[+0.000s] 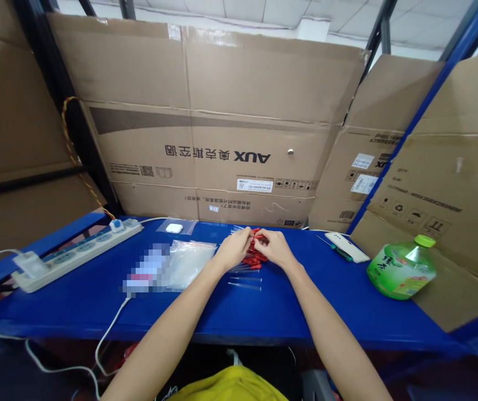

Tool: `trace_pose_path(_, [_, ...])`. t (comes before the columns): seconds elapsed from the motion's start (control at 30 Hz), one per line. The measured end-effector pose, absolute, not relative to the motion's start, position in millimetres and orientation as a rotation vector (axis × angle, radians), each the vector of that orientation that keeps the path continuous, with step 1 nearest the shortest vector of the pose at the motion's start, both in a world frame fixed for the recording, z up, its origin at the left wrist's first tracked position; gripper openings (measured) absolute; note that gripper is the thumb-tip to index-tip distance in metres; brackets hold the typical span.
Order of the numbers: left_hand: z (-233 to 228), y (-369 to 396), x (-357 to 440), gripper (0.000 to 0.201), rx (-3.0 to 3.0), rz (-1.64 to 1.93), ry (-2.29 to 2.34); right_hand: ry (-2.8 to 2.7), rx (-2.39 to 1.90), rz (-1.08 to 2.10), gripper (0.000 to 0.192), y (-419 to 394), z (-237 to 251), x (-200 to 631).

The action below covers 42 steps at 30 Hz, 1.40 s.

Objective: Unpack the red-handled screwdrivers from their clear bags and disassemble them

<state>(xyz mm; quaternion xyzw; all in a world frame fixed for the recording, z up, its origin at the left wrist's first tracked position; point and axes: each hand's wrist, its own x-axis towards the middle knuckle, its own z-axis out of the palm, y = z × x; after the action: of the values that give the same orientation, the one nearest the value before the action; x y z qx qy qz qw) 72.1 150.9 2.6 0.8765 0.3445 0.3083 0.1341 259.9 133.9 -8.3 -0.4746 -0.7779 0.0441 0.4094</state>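
Observation:
Both of my hands work close together over a small heap of red pieces at the middle of the blue table. My left hand has its fingers pinched at the heap's upper left; what lies between them is too small to make out. Facing it, my right hand is closed, thumb and finger on a small red piece. Thin clear sticks lie just in front of the heap, and more poke out behind my left hand. The fingers hide part of the heap.
Left of my hands lie clear plastic bags and a blurred-out phone on a cable. A power strip runs along the left edge. At right are a white box, a green-handled screwdriver and a green bottle. Cardboard walls the back.

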Motion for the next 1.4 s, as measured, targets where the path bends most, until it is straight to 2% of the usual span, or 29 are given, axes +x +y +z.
trace_pose_path(0.2, [-3,157,71,0.027,2.555,0.774,0.999,-2.031,-1.168,-0.004,0.01,133,-11,253])
trace_pose_path(0.67, [1,160,71,0.022,2.484,0.947,0.871,-1.97,-1.111,-0.006,0.019,131,-7,251])
trace_pose_path(0.93, [4,158,71,0.025,2.452,1.038,0.857,-1.872,-1.094,0.19,0.025,131,-7,258])
trace_pose_path(1.23, [-3,156,72,0.009,2.449,1.016,0.849,-1.958,-1.103,0.104,0.018,132,-5,262])
trace_pose_path(1.4, [-5,155,75,0.02,2.411,0.963,0.905,-1.977,-1.12,0.006,0.016,128,-3,257])
